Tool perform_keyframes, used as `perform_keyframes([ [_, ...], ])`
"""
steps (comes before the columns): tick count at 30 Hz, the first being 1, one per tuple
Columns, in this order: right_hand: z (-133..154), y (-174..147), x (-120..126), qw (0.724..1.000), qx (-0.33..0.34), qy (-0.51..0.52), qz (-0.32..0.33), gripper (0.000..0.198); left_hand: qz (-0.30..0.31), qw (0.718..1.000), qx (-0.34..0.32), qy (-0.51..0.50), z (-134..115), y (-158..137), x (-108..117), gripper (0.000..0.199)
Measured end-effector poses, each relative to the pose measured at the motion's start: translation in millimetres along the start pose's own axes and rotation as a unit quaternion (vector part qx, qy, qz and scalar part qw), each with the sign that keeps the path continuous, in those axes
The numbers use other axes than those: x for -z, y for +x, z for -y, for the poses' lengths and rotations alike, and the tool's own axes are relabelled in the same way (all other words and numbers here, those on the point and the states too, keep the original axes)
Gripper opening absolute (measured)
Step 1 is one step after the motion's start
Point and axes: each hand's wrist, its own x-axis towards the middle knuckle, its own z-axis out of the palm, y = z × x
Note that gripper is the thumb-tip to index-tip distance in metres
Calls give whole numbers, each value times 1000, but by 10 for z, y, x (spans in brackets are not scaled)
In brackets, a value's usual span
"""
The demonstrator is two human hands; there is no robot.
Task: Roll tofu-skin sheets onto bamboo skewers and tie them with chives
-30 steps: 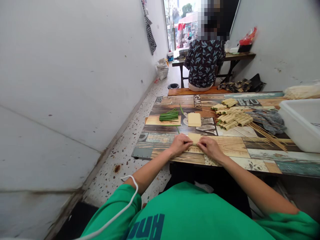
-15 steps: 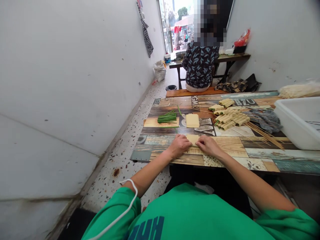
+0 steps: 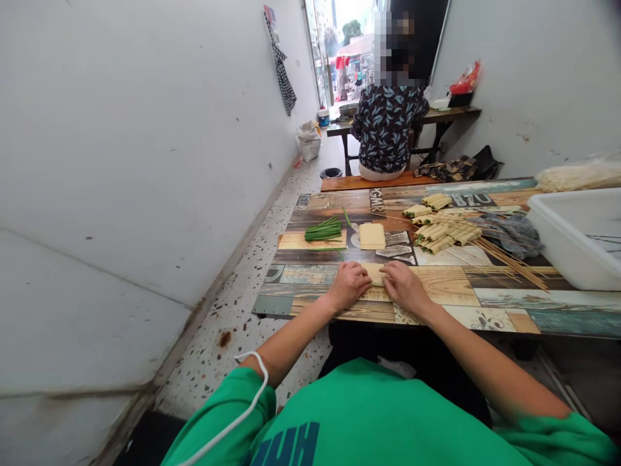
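Between my hands a pale yellow tofu sheet lies on the patterned table near its front edge. My left hand is closed on the sheet's left end, fingers bent over it. My right hand grips the right end, thumb and fingertips together. Whether anything is wrapped inside the sheet is hidden. Just beyond sits a stack of square tofu sheets. To its left, a bunch of green chives rests on the table. Several finished rolls, green showing at their ends, are piled on the right.
Thin wooden skewers lie by the rolls, beside a crumpled grey cloth. A white plastic tub stands at the table's right, with a bag of pale strands behind it. A person sits on the bench beyond, facing away.
The fingers of both hands have shifted slightly over the tofu sheet, the right hand's reaching further over it. The seated person's head and right arm have moved a little.
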Motion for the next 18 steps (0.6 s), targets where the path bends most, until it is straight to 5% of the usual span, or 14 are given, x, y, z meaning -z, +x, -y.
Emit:
perform_keyframes([
  [5, 152, -164, -92, 982, 123, -142, -8, 25, -8, 1000, 9, -7, -18, 2, -8, 24],
  [18, 1, 65, -122, 981, 104, -143, 77, 19, 54, 997, 28, -52, 82, 55, 43, 12],
])
